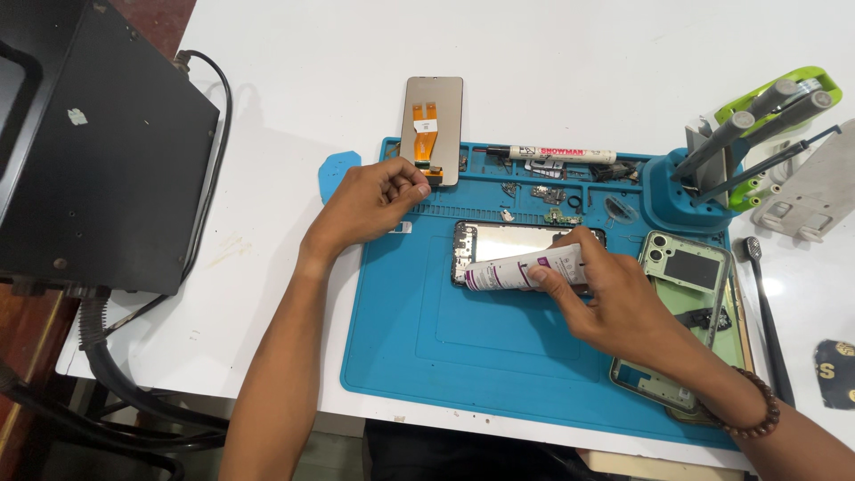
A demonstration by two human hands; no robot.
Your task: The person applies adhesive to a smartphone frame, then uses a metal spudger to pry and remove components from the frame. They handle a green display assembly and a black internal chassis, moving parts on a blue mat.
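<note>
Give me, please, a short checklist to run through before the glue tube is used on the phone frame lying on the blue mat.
1. Tube gripped: ok; the right hand holds the white tube on its side over the phone frame.
2. Cap off: cannot tell; the nozzle end is too small to make out.
3. Frame steadied: not ok; the left hand is off it, at the lower edge of the screen panel.
4. Frame flat on the blue mat: ok.
5. Screen panel out of the way: ok; it lies apart from the frame, at the mat's top edge.
</note>
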